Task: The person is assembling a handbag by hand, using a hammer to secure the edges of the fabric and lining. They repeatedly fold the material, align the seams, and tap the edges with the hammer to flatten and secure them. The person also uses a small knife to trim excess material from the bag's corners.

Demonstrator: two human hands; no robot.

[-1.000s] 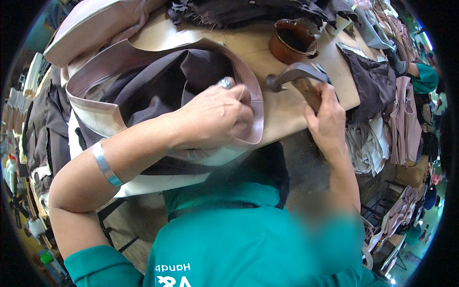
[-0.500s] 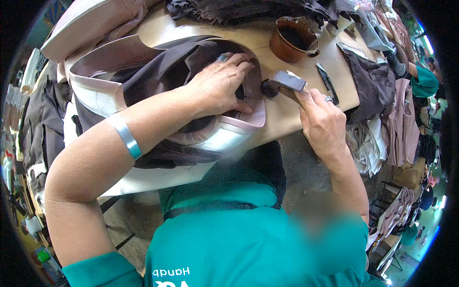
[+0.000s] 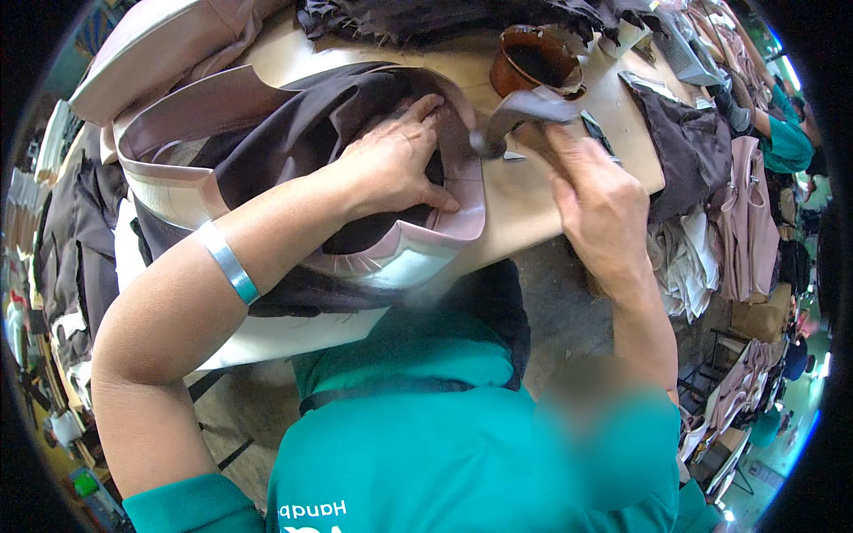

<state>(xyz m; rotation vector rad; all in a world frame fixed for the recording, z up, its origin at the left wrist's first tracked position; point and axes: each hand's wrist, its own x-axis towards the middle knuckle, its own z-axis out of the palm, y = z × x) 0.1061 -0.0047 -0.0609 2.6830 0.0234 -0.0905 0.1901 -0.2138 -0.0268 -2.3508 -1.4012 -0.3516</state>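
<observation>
A pink and white leather bag [image 3: 468, 182] with dark lining [image 3: 302, 124] lies on the table, its mouth facing up. Inside that mouth rests my left hand [image 3: 395, 160], thumb and fingers spread over the lining near the bag's right end. My right hand [image 3: 600, 204] is wrapped round the handle of a hammer [image 3: 538, 108]. The hammer's round dark face is at the bag's right rim; whether it touches is blurred. Partly hidden behind the hammer and my right hand lies a dark cutter knife [image 3: 597, 133].
A brown pot [image 3: 538, 67] stands beyond the hammer on the pale tabletop [image 3: 524, 209]. Dark cloth pieces [image 3: 382, 19] lie along the far side, with more dark fabric [image 3: 684, 142] at the right edge. A pink piece [image 3: 142, 53] sits far left. Another person's green sleeve [image 3: 786, 147] shows far right.
The hammer has swung left, its head coming from beside the bag to the rim, and now covers part of the knife. My left hand stays in the bag, its fingers slightly shifted.
</observation>
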